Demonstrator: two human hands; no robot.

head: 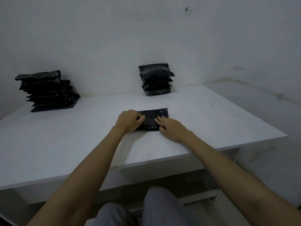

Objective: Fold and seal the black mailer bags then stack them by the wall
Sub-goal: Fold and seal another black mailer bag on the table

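Observation:
A folded black mailer bag (152,115) lies flat on the white table (65,141), in the middle. My left hand (128,120) rests on its left end with curled fingers pressing the top. My right hand (171,128) lies on its right front part, straight fingers pressing down. At the wall stands a stack of folded black bags (155,79). A larger, looser stack of black bags (48,92) sits at the far left.
The white wall (114,38) runs behind the table. The table's right edge (260,118) drops off beside a lower white surface. My striped trouser legs (154,209) are under the front edge.

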